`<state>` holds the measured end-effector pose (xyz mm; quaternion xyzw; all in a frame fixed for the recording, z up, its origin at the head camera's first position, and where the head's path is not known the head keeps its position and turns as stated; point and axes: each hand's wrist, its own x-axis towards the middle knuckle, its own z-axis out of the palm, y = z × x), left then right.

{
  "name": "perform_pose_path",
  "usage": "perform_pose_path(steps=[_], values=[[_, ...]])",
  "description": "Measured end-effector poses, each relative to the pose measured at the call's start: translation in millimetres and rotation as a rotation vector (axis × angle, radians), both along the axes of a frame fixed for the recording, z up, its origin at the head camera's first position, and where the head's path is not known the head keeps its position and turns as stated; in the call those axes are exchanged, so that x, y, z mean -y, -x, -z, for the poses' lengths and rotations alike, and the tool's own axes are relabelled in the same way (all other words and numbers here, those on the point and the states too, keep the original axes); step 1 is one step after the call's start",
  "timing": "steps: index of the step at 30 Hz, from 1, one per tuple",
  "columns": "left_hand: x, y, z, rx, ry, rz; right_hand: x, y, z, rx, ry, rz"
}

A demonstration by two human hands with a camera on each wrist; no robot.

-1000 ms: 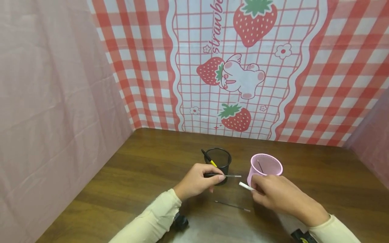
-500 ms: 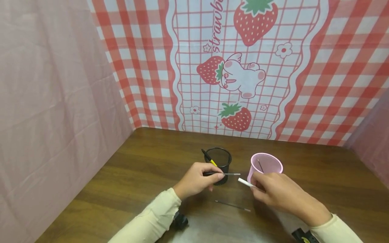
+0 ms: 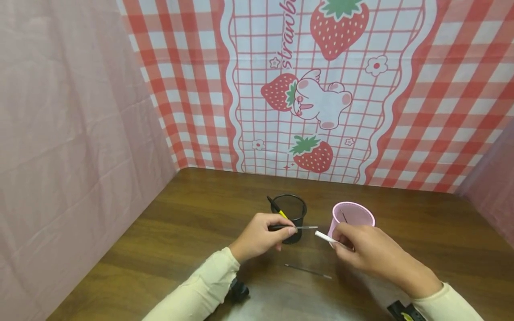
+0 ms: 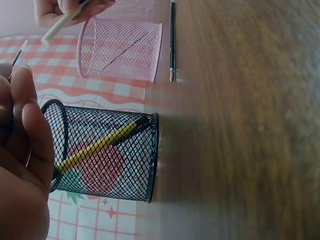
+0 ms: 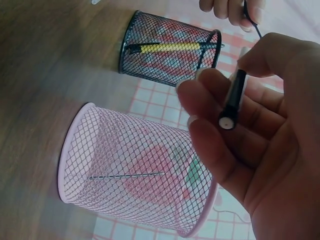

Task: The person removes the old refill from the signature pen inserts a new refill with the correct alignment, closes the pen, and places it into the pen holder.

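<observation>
My left hand [image 3: 263,234] pinches a thin pen refill [image 3: 308,228]; its clear end points right, and a black part shows by the palm. My right hand [image 3: 367,249] holds a white pen barrel [image 3: 323,236], with thumb and fingers round it. In the right wrist view the barrel's near end is black [image 5: 232,102]. The barrel's white end lies just beside the refill's tip. Another dark refill [image 3: 308,271] lies on the table below both hands.
Behind my left hand stands a black mesh pen holder [image 4: 110,182] with a yellow-and-black pen [image 3: 277,207] in it. A pink mesh pen holder [image 5: 125,205] stands beside my right hand with a thin refill [image 5: 127,176] leaning inside. A strawberry-print cloth [image 3: 261,125] hangs behind the table.
My right hand has turned and lifted the white barrel a little, so its end rises to near the refill's tip. My left hand has hardly moved.
</observation>
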<state>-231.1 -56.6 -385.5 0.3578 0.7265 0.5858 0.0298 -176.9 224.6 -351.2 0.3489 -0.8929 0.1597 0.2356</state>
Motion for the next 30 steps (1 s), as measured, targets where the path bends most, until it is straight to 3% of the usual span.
perform_pose_path(steps=[12, 22, 30], values=[[-0.6, 1.3, -1.2, -0.005, 0.006, 0.001, -6.7, 1.4, -5.8, 0.037, 0.068, -0.030], [-0.5, 1.1, -0.2, -0.002, 0.015, -0.001, -9.2, 3.0, -6.1, 0.131, 0.182, -0.061], [-1.6, 1.4, 1.3, 0.001, 0.016, 0.003, -10.2, 3.3, -6.3, 0.137, 0.197, -0.049]])
